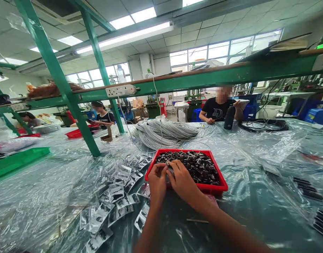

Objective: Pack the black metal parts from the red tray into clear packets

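My left hand (158, 179) and my right hand (181, 177) meet above the near left part of a red tray (221, 186). Fingers of both hands are pinched around a small, shiny metallic piece (167, 164), mostly hidden by the fingertips. Many small black parts with silvery metal ends (200, 167) fill the tray. To the left of my hands, flat silvery metal pieces with cut-outs (116, 191) lie scattered over the plastic-covered table (256, 218).
Behind the tray lies a large coil of grey cable (163, 133). A green frame (82, 105) crosses overhead. A person (216, 109) sits opposite near a black bottle (230, 117); another person (104, 114) sits farther left. A green tray (21, 160) is at the left.
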`<state>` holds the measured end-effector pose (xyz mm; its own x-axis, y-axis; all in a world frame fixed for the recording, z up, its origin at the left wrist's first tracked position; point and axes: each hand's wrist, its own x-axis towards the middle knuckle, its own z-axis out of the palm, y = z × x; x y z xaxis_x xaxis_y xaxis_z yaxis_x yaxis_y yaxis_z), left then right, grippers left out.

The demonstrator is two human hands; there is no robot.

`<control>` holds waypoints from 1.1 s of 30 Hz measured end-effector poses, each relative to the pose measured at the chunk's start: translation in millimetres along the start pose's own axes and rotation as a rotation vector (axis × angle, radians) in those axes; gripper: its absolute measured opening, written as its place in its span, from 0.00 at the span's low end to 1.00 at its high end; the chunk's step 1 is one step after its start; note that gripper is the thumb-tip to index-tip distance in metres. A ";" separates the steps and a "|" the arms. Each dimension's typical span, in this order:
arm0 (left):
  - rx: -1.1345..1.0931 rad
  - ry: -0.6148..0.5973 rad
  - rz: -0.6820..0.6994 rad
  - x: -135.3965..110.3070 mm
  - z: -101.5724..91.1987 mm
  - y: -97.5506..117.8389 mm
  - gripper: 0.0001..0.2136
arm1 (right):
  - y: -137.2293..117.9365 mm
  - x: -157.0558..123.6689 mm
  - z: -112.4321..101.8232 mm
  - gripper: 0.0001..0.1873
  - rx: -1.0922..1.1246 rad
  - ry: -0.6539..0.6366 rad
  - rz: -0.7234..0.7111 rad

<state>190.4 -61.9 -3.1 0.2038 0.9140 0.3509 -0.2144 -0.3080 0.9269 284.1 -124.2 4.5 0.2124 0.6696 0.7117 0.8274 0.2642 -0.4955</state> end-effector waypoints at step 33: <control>-0.262 -0.011 -0.182 8.4 -26.8 -13.6 0.21 | 19.2 19.0 17.1 0.07 0.205 -0.086 -0.080</control>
<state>169.3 -42.9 -16.3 0.2718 0.9444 0.1850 -0.4116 -0.0597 0.9094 295.1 -94.5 0.0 0.0977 0.6955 0.7118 0.7154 0.4482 -0.5360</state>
